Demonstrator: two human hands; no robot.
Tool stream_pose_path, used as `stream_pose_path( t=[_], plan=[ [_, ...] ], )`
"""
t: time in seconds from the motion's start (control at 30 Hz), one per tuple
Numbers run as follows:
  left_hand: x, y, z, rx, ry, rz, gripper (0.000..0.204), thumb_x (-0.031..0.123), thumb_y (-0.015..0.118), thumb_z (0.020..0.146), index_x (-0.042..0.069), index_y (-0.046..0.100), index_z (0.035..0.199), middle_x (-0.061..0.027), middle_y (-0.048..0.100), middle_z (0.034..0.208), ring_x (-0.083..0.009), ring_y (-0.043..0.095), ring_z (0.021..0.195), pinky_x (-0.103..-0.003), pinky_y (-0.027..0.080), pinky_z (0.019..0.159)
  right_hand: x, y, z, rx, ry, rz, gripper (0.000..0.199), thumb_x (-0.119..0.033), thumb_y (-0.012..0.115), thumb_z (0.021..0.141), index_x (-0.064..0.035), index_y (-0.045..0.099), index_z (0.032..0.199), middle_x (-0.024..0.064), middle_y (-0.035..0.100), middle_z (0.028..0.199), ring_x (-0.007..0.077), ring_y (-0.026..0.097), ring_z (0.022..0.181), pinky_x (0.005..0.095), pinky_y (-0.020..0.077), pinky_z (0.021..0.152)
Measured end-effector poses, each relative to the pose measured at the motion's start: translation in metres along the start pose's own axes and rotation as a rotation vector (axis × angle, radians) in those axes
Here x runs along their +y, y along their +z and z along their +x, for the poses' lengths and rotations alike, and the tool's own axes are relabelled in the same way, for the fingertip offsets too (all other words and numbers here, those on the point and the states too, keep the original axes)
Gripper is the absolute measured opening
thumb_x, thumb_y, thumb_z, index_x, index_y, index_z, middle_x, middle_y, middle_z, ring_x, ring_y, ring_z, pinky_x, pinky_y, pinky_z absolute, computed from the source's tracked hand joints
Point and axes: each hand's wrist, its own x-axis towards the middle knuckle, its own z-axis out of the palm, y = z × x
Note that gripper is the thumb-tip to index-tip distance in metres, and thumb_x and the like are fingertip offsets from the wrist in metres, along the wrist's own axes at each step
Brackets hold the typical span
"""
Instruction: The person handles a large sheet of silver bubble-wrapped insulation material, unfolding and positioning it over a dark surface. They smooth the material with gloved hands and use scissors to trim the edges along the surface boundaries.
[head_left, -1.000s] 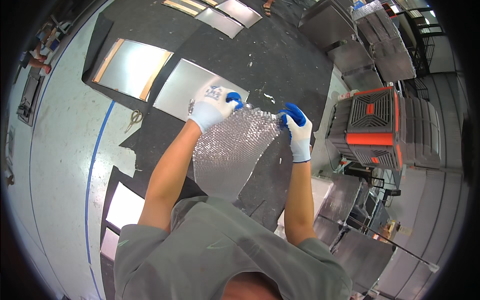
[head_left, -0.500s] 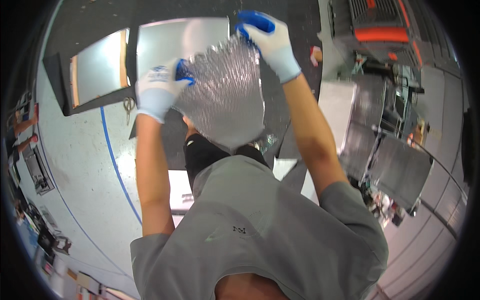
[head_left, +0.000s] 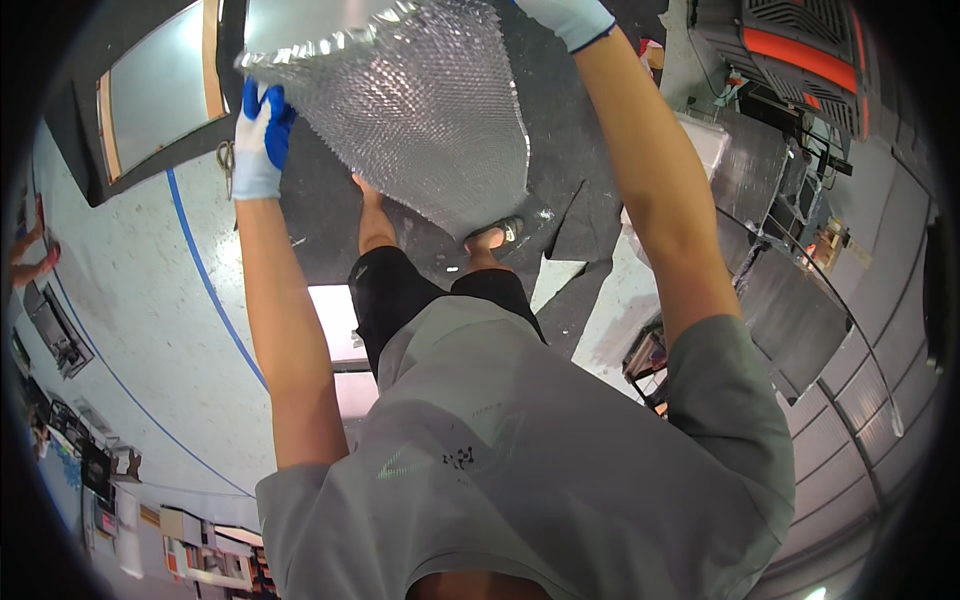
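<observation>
A silver, honeycomb-textured sheet (head_left: 420, 120) hangs spread out in front of my legs, its crinkled upper edge catching the light. My left hand (head_left: 264, 140), in a white and blue glove, is closed on the sheet's left corner. At the top right, my right hand (head_left: 568, 14) wears a matching glove. Its fingers lie beyond the picture's upper edge, so their grip is hidden. The sheet's upper right part also runs out of the picture.
Left lies a shiny panel (head_left: 160, 85) with wooden strips; another flat panel (head_left: 300, 18) is partly behind the sheet. Scissors (head_left: 226, 165) lie near my left wrist. Dark matting (head_left: 330, 250) covers the floor underfoot. A black and orange case (head_left: 800, 55) stands at upper right.
Both hands have moved up and farther apart, the left one leftward. The sheet has gone from bunched to stretched wide, and my feet now show below it.
</observation>
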Motion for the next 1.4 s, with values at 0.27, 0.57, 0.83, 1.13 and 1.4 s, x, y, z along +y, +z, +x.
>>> stream_pose_path(
  t=[0.27,0.57,0.83,1.13,1.4],
  plan=[
    [0.081,0.003,0.002,0.343,0.261,0.327,0.027,0.008,0.081,0.089,-0.004,0.073,0.112,-0.0089,0.075,0.102,-0.0154,0.070,0.088,-0.027,0.057,0.085,0.012,-0.002,0.066,0.170,-0.068,0.187,0.032,-0.001,0.074,0.090,0.0044,0.069,0.121,0.0098,0.075,0.101,0.0163,0.072,0.085,0.0283,0.0581,0.079],
    [0.111,0.052,-0.028,0.552,0.415,0.232,0.027,0.004,0.081,0.088,-0.010,0.072,0.109,-0.0137,0.076,0.101,-0.0184,0.072,0.087,-0.029,0.059,0.083,0.010,0.015,0.134,0.109,-0.079,0.115,0.019,0.000,0.076,0.088,0.0030,0.075,0.107,0.0081,0.076,0.089,0.0153,0.070,0.075,0.0281,0.0569,0.068],
    [0.097,0.056,-0.034,0.517,0.534,0.253,0.023,0.010,0.083,0.088,-0.007,0.074,0.101,-0.0084,0.074,0.094,-0.0139,0.067,0.081,-0.026,0.053,0.078,0.016,0.019,0.125,0.146,-0.063,0.238,0.024,-0.001,0.073,0.092,0.0031,0.071,0.116,0.0104,0.075,0.094,0.0168,0.070,0.077,0.0278,0.0573,0.069],
    [0.040,0.065,-0.029,0.307,0.112,0.191,0.028,-0.003,0.069,0.094,-0.006,0.064,0.121,-0.0070,0.071,0.103,-0.0145,0.068,0.092,-0.028,0.056,0.086,0.026,0.009,-0.033,0.391,0.075,-0.071,0.047,-0.010,0.066,0.099,0.0070,0.055,0.142,0.0103,0.072,0.118,0.0134,0.068,0.102,0.0243,0.0505,0.094],
    [0.125,0.123,-0.072,-0.246,0.193,0.052,0.031,0.000,0.061,0.086,-0.004,0.066,0.116,-0.0077,0.071,0.107,-0.0134,0.068,0.093,-0.029,0.057,0.084,0.044,-0.029,-0.161,0.302,0.360,-0.219,0.120,-0.010,0.088,0.073,-0.0124,0.013,0.166,0.0077,0.021,0.170,0.0287,0.018,0.158,0.0501,0.0229,0.124]
  ],
)
